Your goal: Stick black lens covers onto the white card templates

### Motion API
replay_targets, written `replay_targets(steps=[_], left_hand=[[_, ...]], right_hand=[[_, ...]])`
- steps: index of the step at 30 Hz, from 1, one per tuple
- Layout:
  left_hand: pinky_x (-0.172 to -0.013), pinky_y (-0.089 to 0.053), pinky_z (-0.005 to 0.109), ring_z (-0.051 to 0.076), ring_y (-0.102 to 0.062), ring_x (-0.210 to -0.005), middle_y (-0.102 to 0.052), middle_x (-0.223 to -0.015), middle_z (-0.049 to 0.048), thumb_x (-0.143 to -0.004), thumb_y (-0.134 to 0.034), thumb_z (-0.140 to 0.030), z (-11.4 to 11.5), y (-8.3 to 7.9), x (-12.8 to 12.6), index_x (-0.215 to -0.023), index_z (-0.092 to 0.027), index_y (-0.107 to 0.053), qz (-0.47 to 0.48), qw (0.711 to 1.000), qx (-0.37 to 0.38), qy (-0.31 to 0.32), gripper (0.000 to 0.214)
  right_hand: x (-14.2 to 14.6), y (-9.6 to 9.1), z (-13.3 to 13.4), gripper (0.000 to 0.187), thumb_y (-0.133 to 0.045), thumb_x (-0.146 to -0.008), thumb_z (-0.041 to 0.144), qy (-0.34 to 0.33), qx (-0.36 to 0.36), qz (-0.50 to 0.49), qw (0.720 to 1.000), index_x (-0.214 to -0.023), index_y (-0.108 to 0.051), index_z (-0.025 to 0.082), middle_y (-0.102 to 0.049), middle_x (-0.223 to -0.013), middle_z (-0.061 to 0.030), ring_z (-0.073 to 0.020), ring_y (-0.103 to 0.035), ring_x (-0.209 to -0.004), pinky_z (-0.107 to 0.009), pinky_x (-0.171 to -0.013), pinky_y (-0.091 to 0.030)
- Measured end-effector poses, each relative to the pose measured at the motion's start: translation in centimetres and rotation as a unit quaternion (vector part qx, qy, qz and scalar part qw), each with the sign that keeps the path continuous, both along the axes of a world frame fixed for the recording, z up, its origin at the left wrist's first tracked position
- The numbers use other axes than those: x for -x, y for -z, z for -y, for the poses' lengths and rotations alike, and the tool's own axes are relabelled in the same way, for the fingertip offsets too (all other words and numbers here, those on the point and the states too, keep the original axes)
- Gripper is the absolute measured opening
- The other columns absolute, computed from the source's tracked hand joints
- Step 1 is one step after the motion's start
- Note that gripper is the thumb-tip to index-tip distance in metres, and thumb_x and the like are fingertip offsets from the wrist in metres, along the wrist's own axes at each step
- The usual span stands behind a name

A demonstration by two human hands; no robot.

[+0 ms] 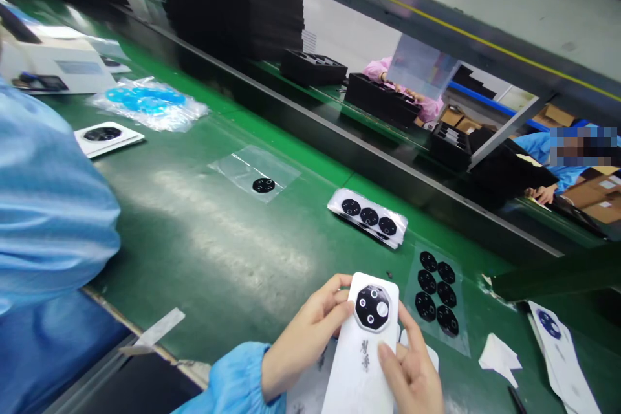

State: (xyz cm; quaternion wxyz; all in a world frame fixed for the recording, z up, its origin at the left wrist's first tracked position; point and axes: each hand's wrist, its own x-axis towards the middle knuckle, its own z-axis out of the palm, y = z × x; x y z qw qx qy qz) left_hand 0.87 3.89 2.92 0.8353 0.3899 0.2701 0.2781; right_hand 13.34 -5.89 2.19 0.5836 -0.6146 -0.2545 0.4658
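The white phone back (361, 356) was held up over the near edge of the green table (218, 239). It looked thin, light and stiff, with a smooth skin that could slip. The shiny black camera part (372, 307) near its top looked easy to smudge or scratch, so the long side edges seemed the best place to hold. The left hand (303, 336) pinched the left edge, fingers curled up by the camera part. The right hand (412, 372) held the right edge, thumb flat on the front. A clear sheet of black round pieces (436, 294) lay just beside it.
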Motion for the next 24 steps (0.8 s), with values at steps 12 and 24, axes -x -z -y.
replay_targets(steps=[12, 24], left_hand=[[-0.066, -0.044, 0.025, 0.015, -0.061, -0.072, -0.067, -0.090, 0.0043, -0.082, -0.061, -0.040, 0.2, 0.2, -0.1, -0.109, -0.018, -0.050, 0.004, 0.999, -0.042, 0.015, 0.037], [-0.068, -0.045, 0.024, 0.017, -0.061, -0.079, -0.068, -0.099, 0.0034, -0.083, -0.055, -0.049, -0.5, 0.0, 0.5, -0.122, -0.023, -0.039, -0.075, 0.994, -0.074, 0.033, 0.049]], right_hand=[[0.2, 0.6, 0.3, 0.095, -0.064, -0.075, 0.057, -0.021, 0.004, 0.013, 1.000, -0.145, -0.014, 0.017, -0.074, -0.079, -0.0083, -0.0249, -0.069, -0.067, -0.032, -0.057, -0.055], [-14.3, -2.7, 4.6, 0.039, -0.051, -0.085, 0.045, -0.034, 0.164, 0.449, 0.878, -0.118, -0.056, 0.025, -0.063, -0.100, -0.0049, -0.0187, -0.059, -0.078, -0.032, -0.071, -0.048]])
